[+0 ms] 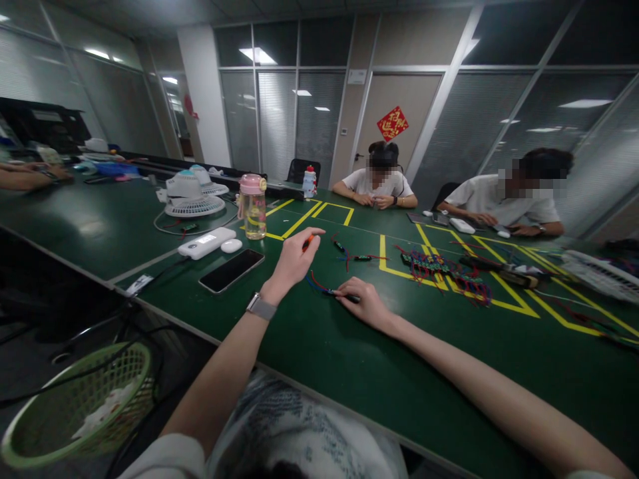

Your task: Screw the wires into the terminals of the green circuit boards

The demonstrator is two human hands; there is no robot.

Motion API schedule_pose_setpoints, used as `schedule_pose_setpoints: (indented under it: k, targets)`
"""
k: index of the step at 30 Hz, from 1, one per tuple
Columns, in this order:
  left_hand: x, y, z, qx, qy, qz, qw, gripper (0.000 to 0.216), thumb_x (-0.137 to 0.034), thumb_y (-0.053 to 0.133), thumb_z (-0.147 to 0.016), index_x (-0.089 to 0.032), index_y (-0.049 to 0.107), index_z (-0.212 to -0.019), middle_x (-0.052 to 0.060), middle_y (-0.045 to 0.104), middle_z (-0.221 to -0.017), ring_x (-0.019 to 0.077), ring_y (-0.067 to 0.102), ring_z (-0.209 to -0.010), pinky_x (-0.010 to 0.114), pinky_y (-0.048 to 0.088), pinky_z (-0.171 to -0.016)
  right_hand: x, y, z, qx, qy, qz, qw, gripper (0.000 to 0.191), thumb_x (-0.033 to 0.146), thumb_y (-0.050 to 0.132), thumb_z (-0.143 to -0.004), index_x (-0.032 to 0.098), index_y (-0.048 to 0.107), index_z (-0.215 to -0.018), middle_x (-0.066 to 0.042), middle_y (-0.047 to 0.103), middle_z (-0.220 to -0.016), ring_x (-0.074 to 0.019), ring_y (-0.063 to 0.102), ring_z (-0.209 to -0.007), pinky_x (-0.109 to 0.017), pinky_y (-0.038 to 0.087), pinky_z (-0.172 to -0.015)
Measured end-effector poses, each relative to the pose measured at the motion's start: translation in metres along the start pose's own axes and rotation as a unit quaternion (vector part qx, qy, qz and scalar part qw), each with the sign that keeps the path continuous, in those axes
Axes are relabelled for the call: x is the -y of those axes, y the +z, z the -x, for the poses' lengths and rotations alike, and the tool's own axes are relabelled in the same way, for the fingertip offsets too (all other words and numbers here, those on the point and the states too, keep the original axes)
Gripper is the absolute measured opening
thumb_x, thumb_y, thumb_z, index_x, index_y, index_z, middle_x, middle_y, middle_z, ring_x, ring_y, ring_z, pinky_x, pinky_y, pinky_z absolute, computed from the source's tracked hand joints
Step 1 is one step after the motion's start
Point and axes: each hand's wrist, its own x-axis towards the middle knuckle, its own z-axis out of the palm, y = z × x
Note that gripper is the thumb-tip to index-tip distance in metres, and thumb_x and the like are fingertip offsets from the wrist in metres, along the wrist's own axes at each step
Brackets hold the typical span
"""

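My left hand (298, 256) is raised a little over the green table, its index finger stretched out. A small orange and black object (308, 242) shows between its thumb and fingers; most of it is hidden, so I cannot make out its kind. Down at the table top, my right hand (363, 301) pinches a small circuit board (329, 291) with red and blue wires (316, 283) trailing off its left end. Just beyond my hands lie two more wired circuit boards, one angled board (339, 246) and one flat board (363, 258).
Many wired boards (429, 263) lie bunched on yellow tape at the right. Left of my hands are a phone (232, 271), a white power bank (207, 243), a pink-lidded bottle (253, 209) and white fans (194, 194). Two people sit across; another person's arm (30, 177) shows far left.
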Motion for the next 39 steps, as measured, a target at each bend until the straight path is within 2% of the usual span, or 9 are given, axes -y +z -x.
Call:
schedule_pose_setpoints:
  k: [17, 21, 23, 26, 30, 33, 36, 39]
  targets:
    - [0.005, 0.001, 0.000, 0.011, 0.006, -0.034, 0.999, 0.031, -0.031, 0.041, -0.090, -0.019, 0.065, -0.106, 0.002, 0.064, -0.075, 0.0139, 0.057, -0.067, 0.026, 0.043, -0.072, -0.004, -0.002, 0.000, -0.005, -0.004, 0.002, 1.000, 0.011, 0.017, 0.058, -0.084, 0.018, 0.068, -0.085, -0.007, 0.068, -0.084, -0.0177, 0.059, -0.082, -0.032, 0.049, -0.075]
    - [0.003, 0.001, 0.000, 0.010, -0.002, -0.013, 1.000, 0.028, -0.030, 0.044, -0.089, -0.020, 0.066, -0.102, 0.000, 0.062, -0.071, 0.0124, 0.054, -0.064, 0.025, 0.042, -0.068, 0.007, 0.000, 0.003, -0.007, -0.025, 0.027, 0.999, 0.014, 0.018, 0.054, -0.087, 0.018, 0.067, -0.086, -0.008, 0.067, -0.084, -0.0182, 0.058, -0.081, -0.032, 0.049, -0.073]
    - [0.001, 0.001, -0.001, 0.000, -0.014, 0.035, 0.999, 0.026, -0.031, 0.046, -0.088, -0.020, 0.066, -0.100, -0.001, 0.059, -0.068, 0.0107, 0.050, -0.060, 0.023, 0.040, -0.063, 0.020, 0.003, 0.005, 0.011, -0.056, 0.024, 0.998, 0.016, 0.018, 0.051, -0.089, 0.017, 0.067, -0.088, -0.009, 0.067, -0.086, -0.0184, 0.057, -0.081, -0.032, 0.049, -0.072]
    - [-0.003, 0.001, -0.004, -0.031, -0.049, 0.193, 0.979, 0.028, -0.035, 0.044, -0.089, -0.018, 0.064, -0.097, -0.001, 0.055, -0.064, 0.0080, 0.043, -0.051, 0.020, 0.035, -0.049, 0.037, 0.008, 0.008, 0.051, -0.091, -0.044, 0.994, 0.016, 0.019, 0.052, -0.089, 0.017, 0.067, -0.090, -0.009, 0.067, -0.088, -0.0173, 0.058, -0.084, -0.031, 0.049, -0.075]
    - [-0.012, 0.003, -0.005, -0.053, -0.096, 0.436, 0.893, 0.025, -0.040, 0.045, -0.088, -0.019, 0.056, -0.092, -0.004, 0.045, -0.063, 0.0043, 0.036, -0.043, 0.015, 0.025, -0.035, 0.043, 0.013, 0.005, 0.053, -0.027, -0.137, 0.989, 0.012, 0.026, 0.063, -0.083, 0.017, 0.071, -0.084, -0.007, 0.067, -0.085, -0.0155, 0.060, -0.080, -0.028, 0.049, -0.071]
    - [-0.025, 0.009, 0.001, -0.068, -0.123, 0.511, 0.848, 0.025, -0.044, 0.049, -0.086, -0.020, 0.046, -0.079, -0.007, 0.039, -0.063, 0.0017, 0.027, -0.037, 0.012, 0.016, -0.029, 0.039, 0.012, 0.002, 0.063, 0.037, -0.181, 0.981, 0.015, 0.030, 0.067, -0.078, 0.016, 0.073, -0.082, -0.006, 0.065, -0.084, -0.0130, 0.059, -0.071, -0.025, 0.047, -0.062]
    - [-0.039, 0.018, 0.009, -0.065, -0.122, 0.504, 0.853, 0.030, -0.045, 0.049, -0.086, -0.020, 0.040, -0.073, -0.008, 0.037, -0.060, 0.0010, 0.026, -0.034, 0.010, 0.016, -0.027, 0.037, 0.011, 0.000, 0.078, 0.076, -0.206, 0.972, 0.017, 0.030, 0.071, -0.074, 0.016, 0.074, -0.082, -0.004, 0.063, -0.080, -0.0109, 0.055, -0.064, -0.022, 0.042, -0.056]
    - [-0.047, 0.023, 0.016, -0.032, -0.106, 0.494, 0.863, 0.033, -0.048, 0.046, -0.087, -0.020, 0.038, -0.071, -0.008, 0.037, -0.057, 0.0009, 0.027, -0.034, 0.009, 0.019, -0.027, 0.036, 0.011, -0.002, 0.093, 0.105, -0.216, 0.966, 0.020, 0.032, 0.075, -0.070, 0.017, 0.075, -0.084, -0.002, 0.061, -0.076, -0.0095, 0.051, -0.062, -0.021, 0.038, -0.053]
